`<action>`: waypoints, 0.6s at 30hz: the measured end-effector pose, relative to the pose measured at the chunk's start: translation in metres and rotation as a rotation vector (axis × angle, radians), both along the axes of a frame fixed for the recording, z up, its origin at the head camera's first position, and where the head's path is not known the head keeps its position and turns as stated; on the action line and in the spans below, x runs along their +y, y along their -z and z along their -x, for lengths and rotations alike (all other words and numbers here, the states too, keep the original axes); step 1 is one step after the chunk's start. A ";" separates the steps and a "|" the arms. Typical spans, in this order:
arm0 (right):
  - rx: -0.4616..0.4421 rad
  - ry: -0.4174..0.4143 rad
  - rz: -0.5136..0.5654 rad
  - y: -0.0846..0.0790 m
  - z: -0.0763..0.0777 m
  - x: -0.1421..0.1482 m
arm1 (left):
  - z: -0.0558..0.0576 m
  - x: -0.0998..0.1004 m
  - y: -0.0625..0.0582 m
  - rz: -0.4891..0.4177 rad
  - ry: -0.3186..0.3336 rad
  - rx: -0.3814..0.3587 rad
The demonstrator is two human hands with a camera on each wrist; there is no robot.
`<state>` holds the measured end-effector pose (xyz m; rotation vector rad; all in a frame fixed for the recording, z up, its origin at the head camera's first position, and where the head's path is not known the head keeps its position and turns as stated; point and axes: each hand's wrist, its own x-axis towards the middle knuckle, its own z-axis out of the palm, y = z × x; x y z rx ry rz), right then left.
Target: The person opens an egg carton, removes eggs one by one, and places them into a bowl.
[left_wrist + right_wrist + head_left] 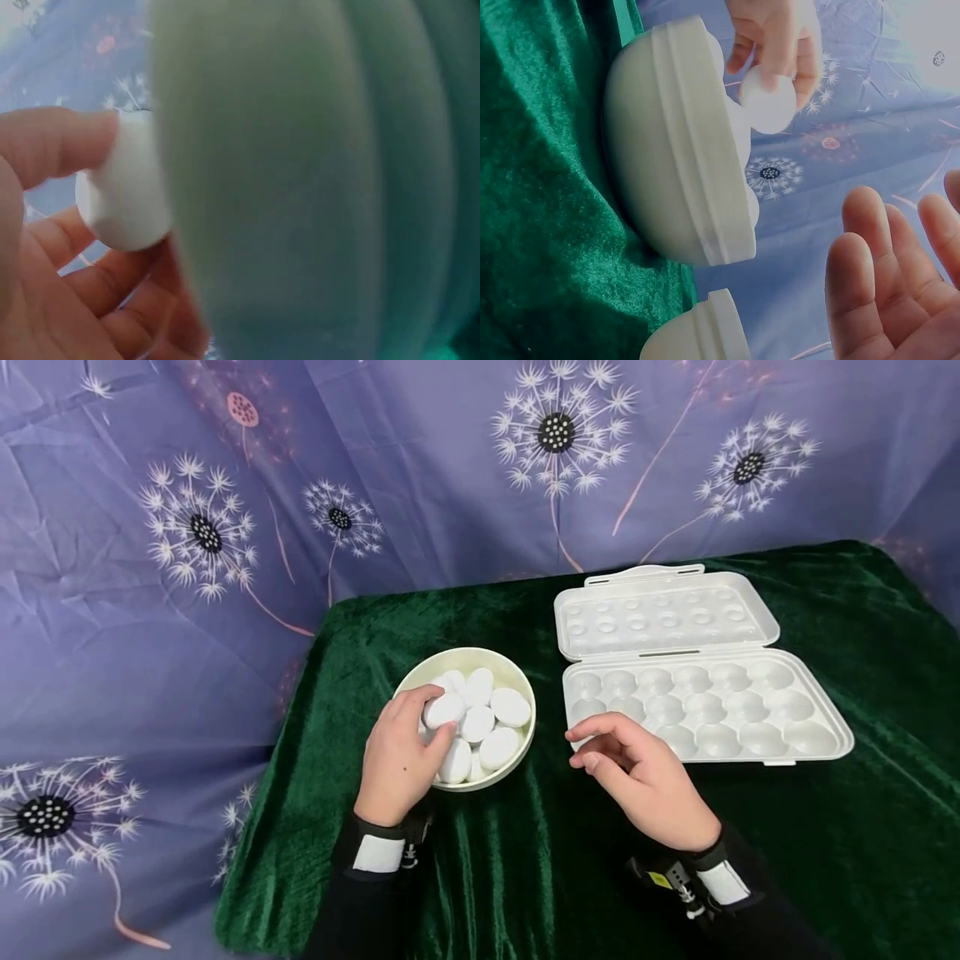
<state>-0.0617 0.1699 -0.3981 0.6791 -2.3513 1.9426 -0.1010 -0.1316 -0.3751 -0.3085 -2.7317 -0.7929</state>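
Observation:
My left hand (400, 750) pinches a white egg (444, 711) between thumb and fingers, over the left side of a pale cream bowl (527, 727) of white eggs. In the left wrist view the held egg (126, 191) sits against the fingers, while the bowl's blurred wall (270, 187) hides much of the scene. The right wrist view has this egg (769, 103) just above the bowl's rim. My right hand (647, 779) hovers with loosely bent fingers and nothing in them, by the front left corner of an opened white plastic egg carton (838, 739).
Behind the carton's cupped base, its lid (667, 618) lies folded back. A dark green velvet cloth (495, 877) covers the table. A purple curtain with dandelion prints (442, 468) hangs behind and to the left. Several eggs (498, 748) rest in the bowl.

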 end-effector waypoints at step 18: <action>-0.025 -0.010 -0.045 0.007 -0.001 -0.001 | 0.012 0.004 0.016 0.125 -0.057 -0.101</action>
